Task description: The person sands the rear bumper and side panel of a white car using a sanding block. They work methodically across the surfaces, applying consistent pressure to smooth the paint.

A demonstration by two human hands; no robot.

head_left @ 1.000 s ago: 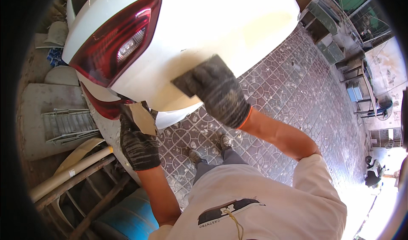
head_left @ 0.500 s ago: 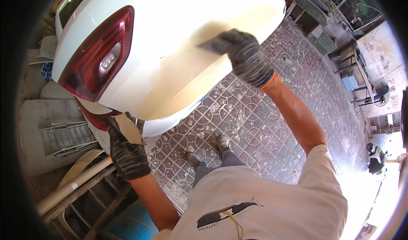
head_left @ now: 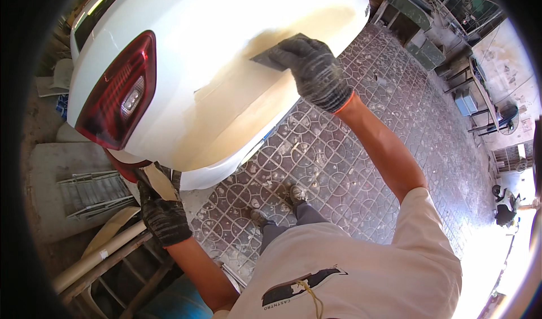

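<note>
Head view: your right hand (head_left: pixel 319 73) has its gloved fingers clamped on the back part of a thin dark scraper (head_left: pixel 268 61). That grip seems chosen to leave the long front edge free and low against the bodywork. The scraper lies over the tan patch (head_left: pixel 223 118) on the rear of the white car (head_left: pixel 180 59); whether its edge actually touches is hard to tell. Your left hand (head_left: pixel 165 216) sits lower, just below the corner of the car near the tail light (head_left: pixel 119 96), its fingers closed around a small dark plate (head_left: pixel 176 179) bearing a tan layer (head_left: pixel 160 182). Held close in and tilted up, that layer is probably within easy reach of your other hand.

The tan patch is uneven: smooth and pale in its middle, darker toward the upper end, with a thin line running along it. Glare washes out the white paint above.

You stand on a patterned tile floor (head_left: pixel 316 149), pale-flecked and worn. On your left are a folded rack (head_left: pixel 93 192), a long tube (head_left: pixel 101 254) and a blue drum (head_left: pixel 178 302). Far to your right stand a worktop (head_left: pixel 484 96), a blue crate (head_left: pixel 466 103) beside it, and a fan (head_left: pixel 510 119).
</note>
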